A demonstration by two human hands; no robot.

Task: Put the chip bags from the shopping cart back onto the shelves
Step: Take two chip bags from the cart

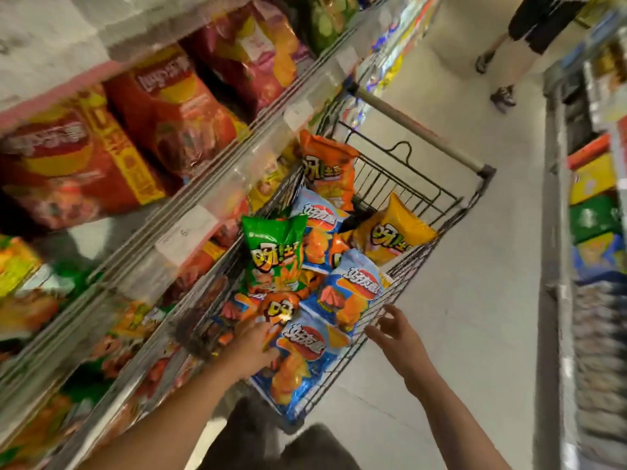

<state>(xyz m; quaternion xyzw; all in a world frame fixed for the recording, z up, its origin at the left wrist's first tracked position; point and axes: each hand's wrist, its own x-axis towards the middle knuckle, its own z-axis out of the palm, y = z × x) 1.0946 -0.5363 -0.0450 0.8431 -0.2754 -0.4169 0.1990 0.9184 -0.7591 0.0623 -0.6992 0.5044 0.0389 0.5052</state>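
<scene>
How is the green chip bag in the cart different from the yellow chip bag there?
The green chip bag sits toward the shelf side of the shopping cart, propped up on other bags; the yellow chip bag leans at the opposite, aisle side, lower down. The green one is nearer the left hand; the yellow one is nearer the cart handle. Both carry the same bold yellow logo, and no hand touches either.

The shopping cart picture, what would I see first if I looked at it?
Probably the shopping cart in the middle, piled with bright chip bags, the green bag standing tallest. Near the bottom, the left hand grips an orange bag while the right hand hovers open over the cart's edge. Big red bags fill the shelf on the left.
</scene>
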